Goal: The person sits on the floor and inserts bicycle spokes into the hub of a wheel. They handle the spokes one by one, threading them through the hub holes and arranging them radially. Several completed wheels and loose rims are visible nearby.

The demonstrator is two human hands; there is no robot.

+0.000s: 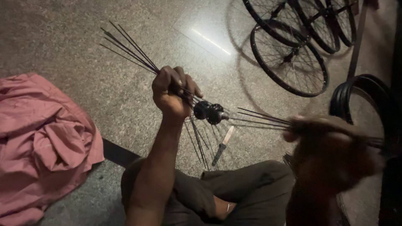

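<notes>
A crumpled pink cloth (39, 142) lies on the speckled stone floor (83, 50) at my far left, well apart from what I am working on. Just right of it a dark flat strap (119, 154) runs out from under my knee. My left hand (171, 93) is raised in a fist, closed tight around a bundle of thin black spokes (130, 49) that fan up and away to the left behind my knuckles. Touching that hand on its right side is the black wheel hub (209, 112), held up off the floor above my crossed legs in dark trousers (247, 184) — more spokes hang down from it and others stick out to the right. Below the hub a small tool with a pale blade (222, 144) lies on the floor. My right hand (331, 146) is a blur at the ends of the right-pointing spokes; I cannot tell whether it grips them or is loose. Beyond it stand black rims (360, 90), and finished spoked wheels (293, 58) lie at the top right
</notes>
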